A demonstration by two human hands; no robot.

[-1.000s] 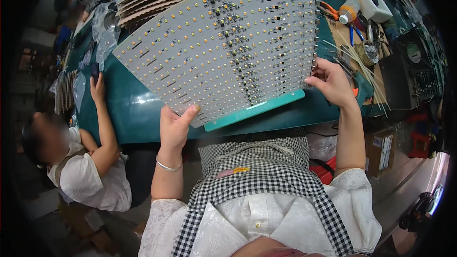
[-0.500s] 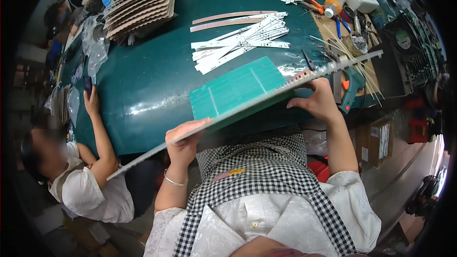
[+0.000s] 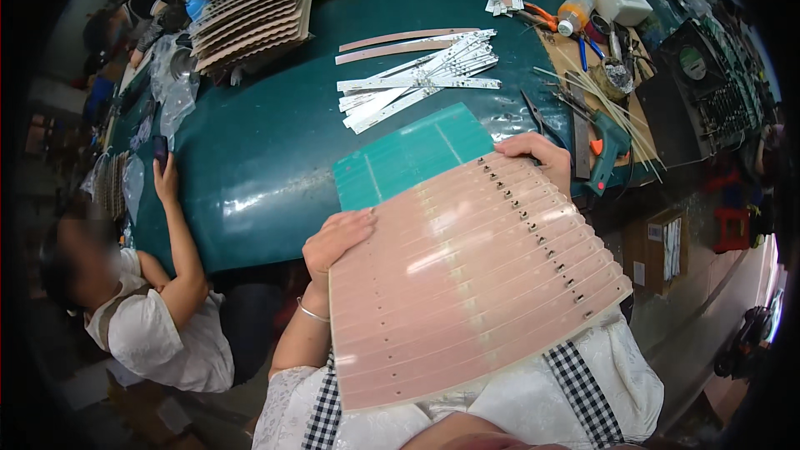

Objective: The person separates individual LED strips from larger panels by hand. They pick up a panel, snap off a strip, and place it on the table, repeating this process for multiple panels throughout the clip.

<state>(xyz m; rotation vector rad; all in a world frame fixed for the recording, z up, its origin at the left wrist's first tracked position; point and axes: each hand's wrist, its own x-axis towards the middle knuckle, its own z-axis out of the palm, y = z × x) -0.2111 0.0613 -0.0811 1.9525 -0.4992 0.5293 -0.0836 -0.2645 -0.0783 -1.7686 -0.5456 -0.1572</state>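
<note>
Between both hands I hold a large pinkish panel (image 3: 450,283) made of long parallel strips. Its broad face is turned up toward me, and a row of small dark metal parts runs along its right side. My left hand (image 3: 337,242) grips the upper left edge, fingers over the face. My right hand (image 3: 537,154) grips the upper right corner; part of it is hidden behind the panel. Just beyond the panel's far edge lies a green cutting mat (image 3: 417,154) on the table. Behind that mat is a loose pile of white printed strips (image 3: 425,83) with a few pinkish ones.
A stack of similar panels (image 3: 254,21) stands at the back left. At the right are a glue gun (image 3: 612,146), pliers (image 3: 542,117), thin sticks, an orange bottle (image 3: 577,10) and a white container (image 3: 618,0). A co-worker (image 3: 150,308) sits at the left, holding a dark phone.
The panel was seen nearly edge-on and slanting; now it is tilted so its broad pinkish face shows, covering my apron. My right hand has come lower and inward with it.
</note>
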